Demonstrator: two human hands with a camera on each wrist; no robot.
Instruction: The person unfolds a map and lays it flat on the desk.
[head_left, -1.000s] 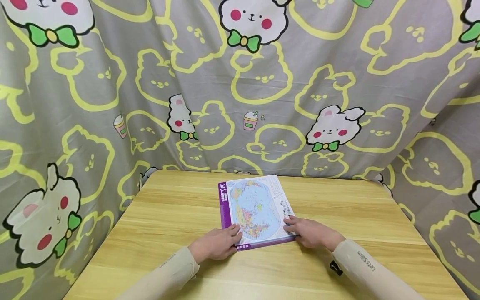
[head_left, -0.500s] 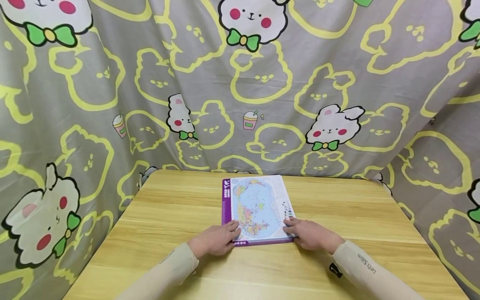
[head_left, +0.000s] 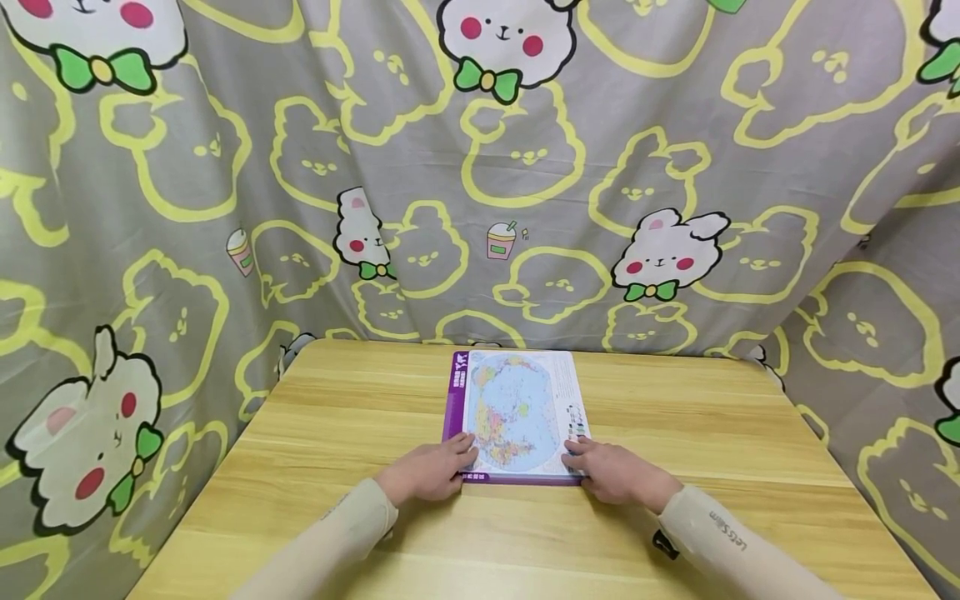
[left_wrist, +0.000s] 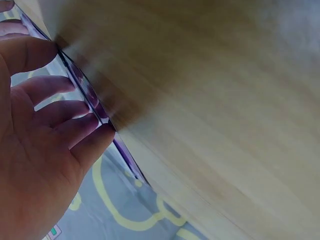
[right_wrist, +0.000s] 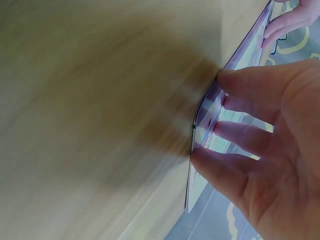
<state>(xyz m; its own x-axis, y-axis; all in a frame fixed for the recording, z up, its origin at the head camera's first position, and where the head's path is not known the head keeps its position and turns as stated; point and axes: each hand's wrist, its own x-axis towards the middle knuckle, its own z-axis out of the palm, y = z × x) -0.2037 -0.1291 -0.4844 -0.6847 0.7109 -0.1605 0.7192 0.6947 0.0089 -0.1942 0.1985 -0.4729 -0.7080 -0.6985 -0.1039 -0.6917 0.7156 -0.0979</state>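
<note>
A world map sheet (head_left: 517, 417) with a purple border and title lies flat on the wooden table, its long sides running away from me. My left hand (head_left: 431, 471) rests at its near left corner, fingertips on the purple edge. At the near right corner, my right hand (head_left: 618, 473) touches the sheet with its fingers over the printed face. In the left wrist view the left thumb and fingers (left_wrist: 65, 95) are spread along the sheet's thin edge. The right wrist view shows the right thumb and fingertips (right_wrist: 220, 120) set against the edge in the same way.
The light wooden table (head_left: 337, 400) extends around the sheet on all sides. A grey curtain (head_left: 420, 275) printed with yellow outlines and white rabbits hangs behind the table and along both sides. A small black object (head_left: 664, 544) shows beneath the right sleeve.
The map sheet has turned from a slant to nearly square with the table and shifted slightly away from me. Both hands have stayed at its near corners and moved slightly forward with it.
</note>
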